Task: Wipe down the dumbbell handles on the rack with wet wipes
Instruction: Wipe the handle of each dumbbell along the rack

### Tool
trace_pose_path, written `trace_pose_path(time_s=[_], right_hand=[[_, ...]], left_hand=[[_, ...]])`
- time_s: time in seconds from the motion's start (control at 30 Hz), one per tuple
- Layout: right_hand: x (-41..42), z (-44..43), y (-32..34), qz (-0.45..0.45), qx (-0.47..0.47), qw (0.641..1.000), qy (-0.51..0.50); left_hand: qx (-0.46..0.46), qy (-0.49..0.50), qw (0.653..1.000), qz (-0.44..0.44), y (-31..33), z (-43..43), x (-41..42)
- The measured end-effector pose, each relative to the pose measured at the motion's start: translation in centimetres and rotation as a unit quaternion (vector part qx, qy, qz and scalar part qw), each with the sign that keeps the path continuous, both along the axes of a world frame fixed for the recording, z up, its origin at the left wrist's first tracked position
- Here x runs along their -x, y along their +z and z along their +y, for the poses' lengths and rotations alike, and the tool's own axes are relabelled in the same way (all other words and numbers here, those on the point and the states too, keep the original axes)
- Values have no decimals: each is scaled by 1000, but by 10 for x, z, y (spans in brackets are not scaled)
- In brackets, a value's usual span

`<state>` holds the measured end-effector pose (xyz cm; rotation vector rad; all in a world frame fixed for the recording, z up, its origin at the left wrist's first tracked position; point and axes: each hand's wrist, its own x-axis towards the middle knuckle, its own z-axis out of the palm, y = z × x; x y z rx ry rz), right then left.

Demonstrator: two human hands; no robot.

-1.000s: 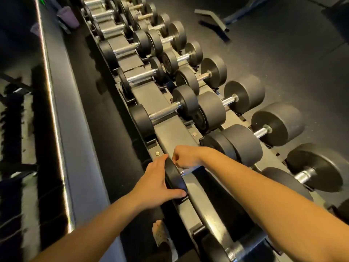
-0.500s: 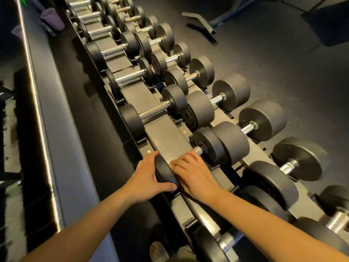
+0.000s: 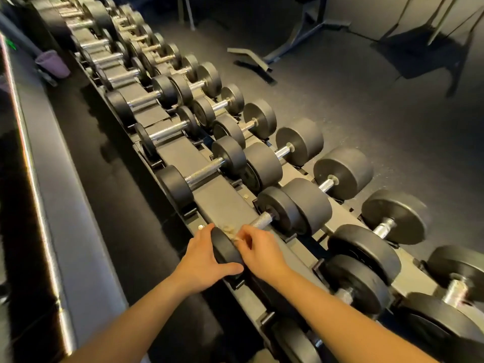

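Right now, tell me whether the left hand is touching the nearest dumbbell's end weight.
Touching. The head view shows the left hand gripping the end weight, thumb lying across its lower rim.

Left hand [image 3: 207, 260] gripping dumbbell [image 3: 225, 248], right hand [image 3: 262, 254] pinching wipe [image 3: 231, 229], forearms extended

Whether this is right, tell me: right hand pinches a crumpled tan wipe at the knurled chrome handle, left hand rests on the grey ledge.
Wrong on the left hand: the head view shows it gripping the black round dumbbell head, not on the grey ledge. The right hand does pinch the crumpled tan wipe at the knurled chrome handle.
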<state>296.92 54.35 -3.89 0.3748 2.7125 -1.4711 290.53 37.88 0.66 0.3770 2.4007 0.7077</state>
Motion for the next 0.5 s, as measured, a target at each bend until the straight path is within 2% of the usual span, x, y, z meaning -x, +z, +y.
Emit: trace_pose_path(time_s=[0.07,0.2,0.3,0.43,0.5], right_hand=[[1,13,-4,-2,-37,999,-10],[1,36,-9,-26,-73,980,-185],[-2,10,-6,-40,-2,975,-217],[-8,-16,-12,-85,67,983,-149],[-1,-7,-16,-125,135,953,-242]], left_hand=[[5,-4,1000,5,2,1,0],[16,-17,1000,-11,4,-1,1],[23,-24,999,-7,0,-4,4],[51,-64,997,13,-4,-8,13],[64,-94,993,28,0,-6,16]])
